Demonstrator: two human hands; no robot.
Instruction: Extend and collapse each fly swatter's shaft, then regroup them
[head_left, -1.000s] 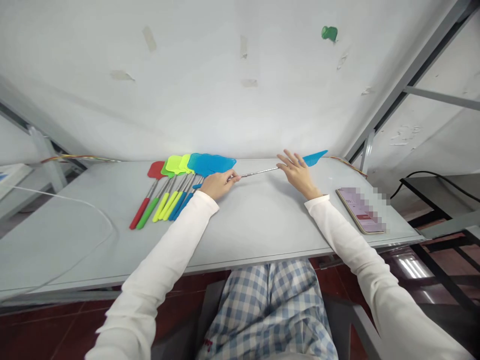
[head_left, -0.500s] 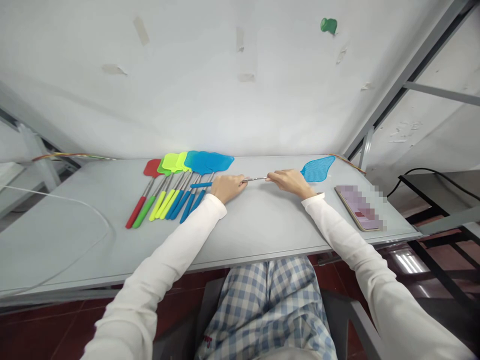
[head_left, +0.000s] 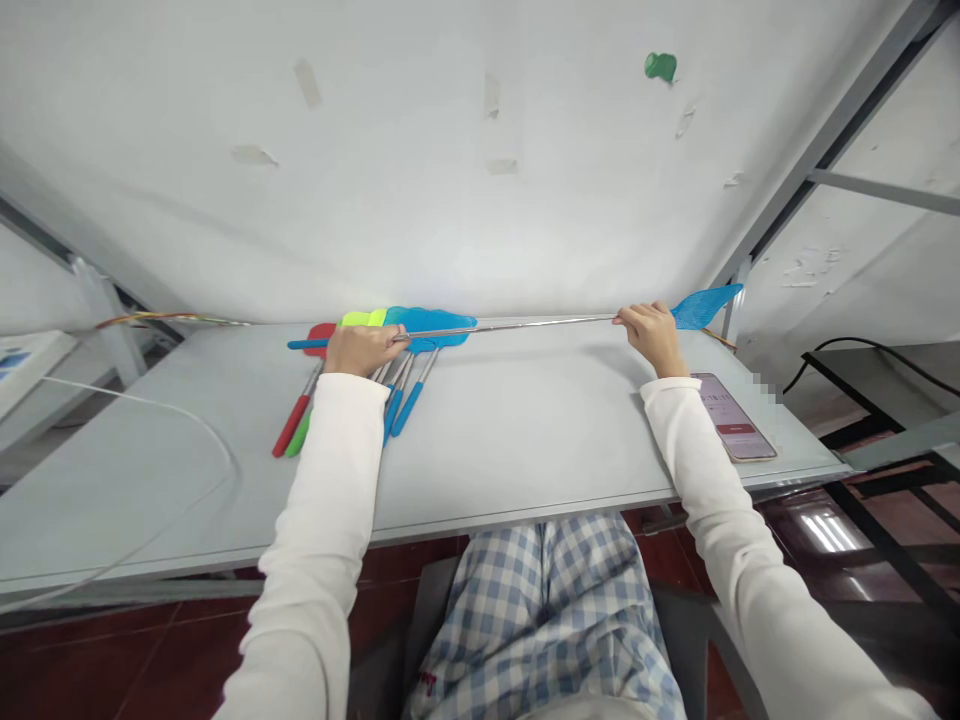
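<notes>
head view: the two hands have moved well apart in the last half second. the left grip [head_left: 365, 349] has gone left and the right grip [head_left: 654, 338] right, so a far longer stretch of bare shaft [head_left: 525, 324] now shows between them. judging by that, the shaft has been drawn out and the swatter is near its full length, though i can't tell whether any more is left to pull.

the left grip is clenched round the swatter's blue handle [head_left: 309, 344], whose end pokes out to its left. the right grip is closed on the far end of the shaft, with the blue head [head_left: 705, 307] just beyond it, tilted up to the right. the swatter spans from grip to grip over the table [head_left: 517, 440].

the left grip now hides part of the row: a red swatter [head_left: 291, 425] and a green swatter [head_left: 298, 438] show below it to the left, yellow heads [head_left: 364, 319] behind it, blue swatters [head_left: 407, 408] below and to its right. the shaft crosses in front of the blue ones; contact can't be judged. the phone [head_left: 739, 420] lies below the right grip, partly behind the sleeve [head_left: 675, 425].
</notes>
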